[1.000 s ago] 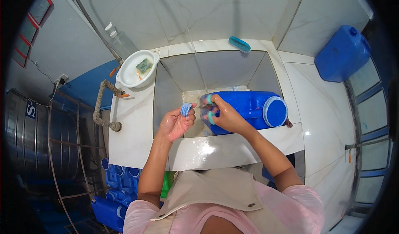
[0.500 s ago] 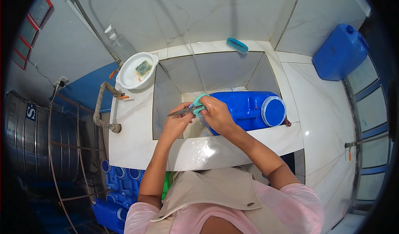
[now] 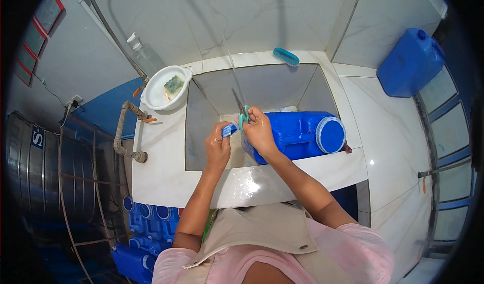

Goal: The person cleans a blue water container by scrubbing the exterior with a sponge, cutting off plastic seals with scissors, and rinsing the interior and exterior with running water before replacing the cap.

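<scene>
My left hand [image 3: 217, 149] is closed around a small blue-and-white packet [image 3: 229, 130], held over the sink. Just to its right, my right hand [image 3: 259, 134] grips scissors [image 3: 244, 114] by their teal handles, and the blades point up and away from me. The scissors are apart from the packet's visible end. A large blue jug [image 3: 295, 133] with a round blue lid lies on its side in the tiled sink [image 3: 262, 90], beneath and right of my right hand. Whether the packet is cut cannot be made out.
A white basin [image 3: 154, 90] holding a sponge [image 3: 174, 84] stands on the left ledge, near a clear pump bottle [image 3: 146, 54]. Behind the sink lies a teal brush [image 3: 286, 56]. Another blue jug [image 3: 411, 65] stands at right; several more [image 3: 136, 261] are at lower left.
The scissors have swung from pointing left across my left hand to pointing up and away. My left hand has lowered slightly, and the packet now shows plainly in it.
</scene>
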Demonstrator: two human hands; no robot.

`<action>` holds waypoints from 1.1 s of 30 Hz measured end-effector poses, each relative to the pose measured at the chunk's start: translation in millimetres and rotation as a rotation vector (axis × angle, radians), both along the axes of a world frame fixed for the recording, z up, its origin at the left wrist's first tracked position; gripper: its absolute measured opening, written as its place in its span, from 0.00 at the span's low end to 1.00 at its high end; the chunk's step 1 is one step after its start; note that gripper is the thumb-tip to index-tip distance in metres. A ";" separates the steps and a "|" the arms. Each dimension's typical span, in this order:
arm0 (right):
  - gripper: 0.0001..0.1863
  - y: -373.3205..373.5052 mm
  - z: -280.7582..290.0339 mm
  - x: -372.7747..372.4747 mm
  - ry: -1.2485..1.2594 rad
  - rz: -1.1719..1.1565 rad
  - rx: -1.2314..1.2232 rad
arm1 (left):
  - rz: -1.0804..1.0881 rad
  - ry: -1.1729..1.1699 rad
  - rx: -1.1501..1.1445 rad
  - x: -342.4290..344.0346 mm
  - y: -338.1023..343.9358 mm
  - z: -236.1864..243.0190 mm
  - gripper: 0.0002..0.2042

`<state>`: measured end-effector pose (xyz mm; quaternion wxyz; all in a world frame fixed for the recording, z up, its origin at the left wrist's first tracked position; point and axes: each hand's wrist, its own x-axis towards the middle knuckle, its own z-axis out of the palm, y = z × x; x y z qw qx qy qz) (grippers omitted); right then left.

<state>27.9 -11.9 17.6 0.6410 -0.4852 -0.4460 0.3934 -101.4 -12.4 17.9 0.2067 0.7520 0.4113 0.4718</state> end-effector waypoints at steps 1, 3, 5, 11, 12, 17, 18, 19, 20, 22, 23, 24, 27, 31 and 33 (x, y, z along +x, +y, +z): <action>0.10 3.9 -4.3 -0.6 0.173 0.020 0.019 | 0.026 -0.082 -0.043 0.9 2.5 -6.4 0.10; 0.11 5.8 -1.9 -5.2 0.007 -0.028 0.012 | 0.058 -0.160 -0.083 -1.8 8.6 -11.8 0.10; 0.12 5.2 4.7 -12.4 -0.157 -0.070 0.003 | 0.095 0.157 0.032 -7.1 15.9 -12.5 0.10; 0.12 72.8 -27.1 9.0 -0.274 -0.170 -0.059 | 0.152 -0.026 -0.127 8.3 47.3 -23.9 0.04; 0.12 81.4 -23.2 0.8 -0.270 -0.161 -0.051 | 0.162 -0.023 -0.120 7.1 52.2 -32.2 0.04; 0.15 114.6 -32.0 -10.8 -0.378 -0.190 -0.309 | 0.423 -0.387 -0.033 19.9 69.0 -55.6 0.03; 0.15 113.7 -26.3 -23.0 -0.375 -0.172 -0.304 | 0.440 -0.382 -0.026 13.5 74.8 -61.3 0.03; 0.15 112.2 -20.8 -35.9 -0.436 -0.185 -0.289 | 0.467 -0.616 -0.110 7.7 83.9 -65.7 0.04; 0.14 114.6 -24.8 -32.4 -0.504 -0.230 -0.278 | 0.457 -0.860 -0.206 15.2 90.1 -66.1 0.05; 0.14 116.6 -33.4 -27.1 -0.532 -0.260 -0.290 | 0.384 -0.947 -0.291 20.9 95.1 -68.0 0.06; 0.14 116.6 -34.4 -29.6 -0.555 -0.266 -0.305 | 0.335 -1.024 -0.371 16.9 96.6 -68.6 0.08; 0.14 117.5 -34.6 -30.1 -0.554 -0.264 -0.305 | 0.337 -1.024 -0.370 12.2 97.5 -69.0 0.08; 0.13 118.3 -39.6 -18.8 -0.566 -0.253 -0.271 | 0.283 -1.013 -0.825 -6.2 98.7 -69.1 0.14; 0.12 118.9 -53.5 56.4 -0.884 -0.203 -0.218 | 0.415 -0.621 -0.704 -73.8 109.8 -76.1 0.17; 0.12 111.7 -46.8 95.3 -0.994 -0.179 -0.249 | 0.586 0.103 -0.289 -160.2 105.9 -102.1 0.16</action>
